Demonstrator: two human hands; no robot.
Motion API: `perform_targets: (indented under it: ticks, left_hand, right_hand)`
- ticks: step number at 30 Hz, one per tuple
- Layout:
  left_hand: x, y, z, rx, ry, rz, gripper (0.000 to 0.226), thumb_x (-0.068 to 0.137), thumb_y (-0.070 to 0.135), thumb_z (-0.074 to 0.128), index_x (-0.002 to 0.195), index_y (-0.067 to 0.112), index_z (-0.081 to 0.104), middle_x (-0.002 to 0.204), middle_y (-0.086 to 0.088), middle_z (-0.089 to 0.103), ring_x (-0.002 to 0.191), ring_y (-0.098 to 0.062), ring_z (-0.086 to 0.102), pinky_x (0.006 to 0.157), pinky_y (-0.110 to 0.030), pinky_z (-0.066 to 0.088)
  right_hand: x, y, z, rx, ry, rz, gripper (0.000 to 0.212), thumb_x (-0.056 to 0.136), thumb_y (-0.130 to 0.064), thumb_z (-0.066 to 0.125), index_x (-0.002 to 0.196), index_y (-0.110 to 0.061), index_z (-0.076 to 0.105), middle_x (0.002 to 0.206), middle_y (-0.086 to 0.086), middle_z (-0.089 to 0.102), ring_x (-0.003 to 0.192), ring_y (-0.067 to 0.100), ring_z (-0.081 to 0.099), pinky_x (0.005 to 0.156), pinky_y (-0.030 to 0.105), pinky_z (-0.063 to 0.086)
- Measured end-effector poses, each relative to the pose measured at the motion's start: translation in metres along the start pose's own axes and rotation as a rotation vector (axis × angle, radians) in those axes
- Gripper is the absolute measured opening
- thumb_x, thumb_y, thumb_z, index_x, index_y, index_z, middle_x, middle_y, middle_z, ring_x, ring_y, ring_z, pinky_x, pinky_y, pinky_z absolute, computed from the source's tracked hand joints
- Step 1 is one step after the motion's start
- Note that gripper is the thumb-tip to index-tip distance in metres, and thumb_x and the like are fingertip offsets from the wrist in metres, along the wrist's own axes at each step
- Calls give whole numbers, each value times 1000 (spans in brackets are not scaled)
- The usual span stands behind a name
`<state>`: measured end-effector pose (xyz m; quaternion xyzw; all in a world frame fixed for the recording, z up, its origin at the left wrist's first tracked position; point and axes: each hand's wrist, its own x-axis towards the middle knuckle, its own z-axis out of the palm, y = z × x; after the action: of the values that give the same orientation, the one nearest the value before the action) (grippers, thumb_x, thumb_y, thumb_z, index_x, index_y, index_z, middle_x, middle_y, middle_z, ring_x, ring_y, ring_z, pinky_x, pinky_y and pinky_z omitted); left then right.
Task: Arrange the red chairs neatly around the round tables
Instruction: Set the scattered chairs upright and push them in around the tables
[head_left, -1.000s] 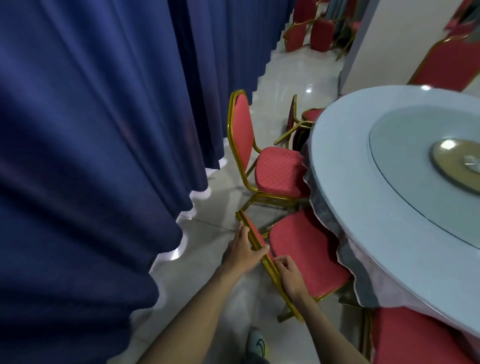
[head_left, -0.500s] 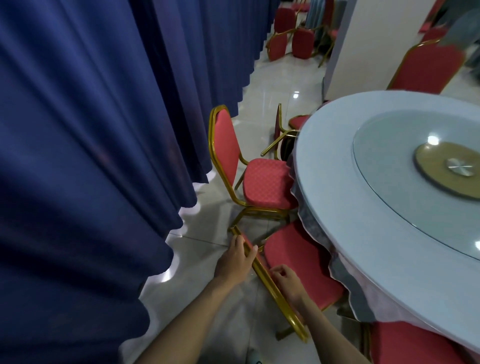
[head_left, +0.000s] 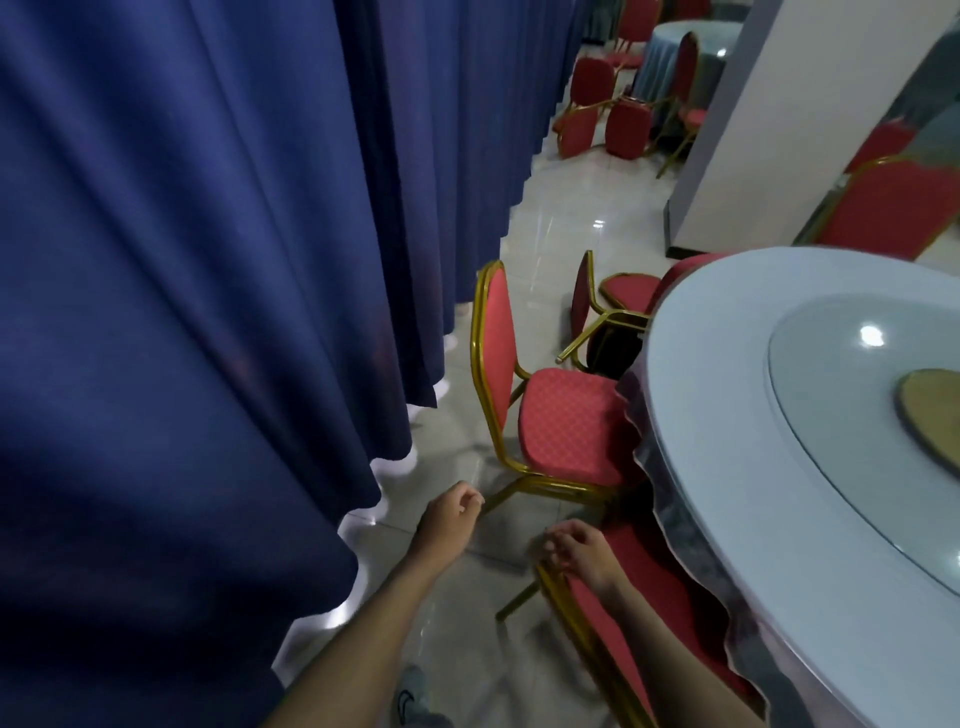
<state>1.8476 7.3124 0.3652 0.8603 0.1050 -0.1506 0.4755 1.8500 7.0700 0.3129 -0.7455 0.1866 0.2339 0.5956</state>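
The near red chair (head_left: 592, 618) sits by my feet, seat tucked under the round table (head_left: 727, 405). My left hand (head_left: 448, 525) hangs loose, holding nothing. My right hand (head_left: 577, 552) curls softly just over the chair's back, gripping nothing. The metal frame looks hard and a bit heavy; I would grab its top bar.

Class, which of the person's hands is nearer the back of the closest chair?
Right. The right hand sits at the top of the chair back, touching or just above it; the left hand hangs apart to its left, over the floor.
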Motion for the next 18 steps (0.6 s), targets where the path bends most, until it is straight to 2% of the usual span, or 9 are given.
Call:
perform_targets:
  ticks: [2, 5, 8, 11, 14, 16, 18]
  left_hand:
    - [28, -8, -25, -45, -14, -14, 17, 96, 44, 50, 85, 36, 60, 91, 6, 70, 89, -16, 68, 86, -39, 58]
    - [77, -25, -53, -113, -38, -6, 23, 81, 56, 46, 84, 40, 63, 90, 7, 72, 91, -18, 70, 89, -44, 60]
    - [103, -12, -83, -139, -66, -41, 20, 91, 41, 50, 84, 30, 64, 88, 2, 73, 88, -23, 72, 87, -43, 60]
    - [136, -5, -102, -139, -81, -83, 21, 101, 21, 50, 87, 21, 65, 85, 3, 73, 85, -19, 71, 82, -38, 58]
    - [184, -3, -118, -109, -105, -92, 20, 102, 21, 50, 91, 18, 67, 87, 3, 74, 86, -19, 72, 81, -37, 59]
    - [210, 4, -127, -82, -117, -83, 20, 104, 20, 49, 95, 16, 66, 90, 2, 74, 84, -15, 70, 70, -25, 55]
    - [243, 16, -136, -98, -100, -72, 19, 106, 19, 49, 96, 15, 65, 91, 1, 73, 79, -8, 68, 62, -14, 47]
  right_hand:
    - [18, -30, 18, 11, 5, 6, 17, 102, 7, 49, 100, 0, 64, 74, 11, 64, 54, 17, 57, 46, 23, 45]
    - [51, -59, 37, 60, 31, -28, 16, 103, 4, 50, 100, -2, 65, 81, 15, 68, 62, 15, 63, 56, 23, 50]
    - [77, -83, 50, 62, 38, -22, 17, 104, -3, 50, 103, -6, 67, 83, 8, 73, 74, 19, 65, 64, 30, 46]
    - [103, -111, 59, 71, 57, -25, 18, 104, -7, 51, 105, -10, 69, 82, 2, 75, 77, 18, 65, 67, 31, 46]
    - [144, -142, 62, 83, 100, -56, 18, 103, -6, 54, 101, -12, 71, 95, 15, 77, 82, 25, 67, 71, 35, 50]
    - [169, -160, 61, 126, 106, -68, 17, 103, -4, 54, 102, -9, 71, 99, 20, 75, 85, 28, 68, 71, 35, 53]
    - [200, -181, 62, 164, 110, -77, 17, 104, -3, 52, 104, -6, 69, 94, 16, 72, 82, 27, 64, 68, 34, 51]
